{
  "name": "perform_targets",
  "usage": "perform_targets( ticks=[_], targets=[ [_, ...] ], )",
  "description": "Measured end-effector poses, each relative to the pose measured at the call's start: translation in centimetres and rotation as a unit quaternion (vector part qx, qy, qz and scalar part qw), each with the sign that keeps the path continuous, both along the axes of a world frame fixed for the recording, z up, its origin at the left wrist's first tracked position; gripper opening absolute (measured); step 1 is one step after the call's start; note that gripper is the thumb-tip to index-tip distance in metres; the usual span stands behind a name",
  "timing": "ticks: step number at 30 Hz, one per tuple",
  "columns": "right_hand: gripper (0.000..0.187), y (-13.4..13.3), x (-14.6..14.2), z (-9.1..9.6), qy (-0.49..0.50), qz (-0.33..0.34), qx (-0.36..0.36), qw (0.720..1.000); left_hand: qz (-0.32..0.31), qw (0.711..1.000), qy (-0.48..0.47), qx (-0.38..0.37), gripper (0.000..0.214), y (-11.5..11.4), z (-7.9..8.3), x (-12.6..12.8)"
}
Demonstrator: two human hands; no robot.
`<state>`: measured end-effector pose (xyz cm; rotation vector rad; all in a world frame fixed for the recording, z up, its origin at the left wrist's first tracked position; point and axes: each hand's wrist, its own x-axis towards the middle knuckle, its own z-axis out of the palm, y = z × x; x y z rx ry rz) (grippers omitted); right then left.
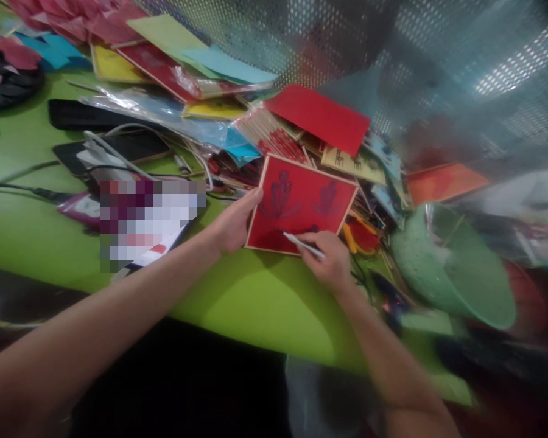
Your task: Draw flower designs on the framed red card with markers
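A red card (pixel 304 204) with a pale border and dark drawn figures lies on the green table (pixel 237 298). My left hand (pixel 234 226) holds the card's left edge, thumb on top, fingers closed on it. My right hand (pixel 327 260) rests at the card's lower right, fingers pinched round a white pen (pixel 301 244). The pen's tip touches the card near its lower middle.
Piles of coloured cards and paper (pixel 319 112) and plastic sleeves (pixel 164 112) crowd the table behind. A green bowl (pixel 456 267) lies tilted at the right. Cables (pixel 22 176) and a black phone (pixel 114 149) lie at the left. A mesh wall (pixel 438 55) stands at the back.
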<state>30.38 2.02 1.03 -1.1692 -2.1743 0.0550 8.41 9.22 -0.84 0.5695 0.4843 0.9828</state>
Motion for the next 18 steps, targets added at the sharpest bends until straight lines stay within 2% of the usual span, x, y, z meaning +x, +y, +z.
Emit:
perform_targets(
  ticks=[7,18],
  targets=[
    [0.009,0.06,-0.06,-0.1,-0.027,0.004,0.004,1.0,-0.003,1.0,-0.006,0.004,0.042,-0.06,0.31,0.0],
    [0.01,0.02,0.05,-0.21,0.011,-0.012,0.0,1.0,-0.004,1.0,0.0,0.002,0.042,-0.03,0.3,-0.06]
  ],
)
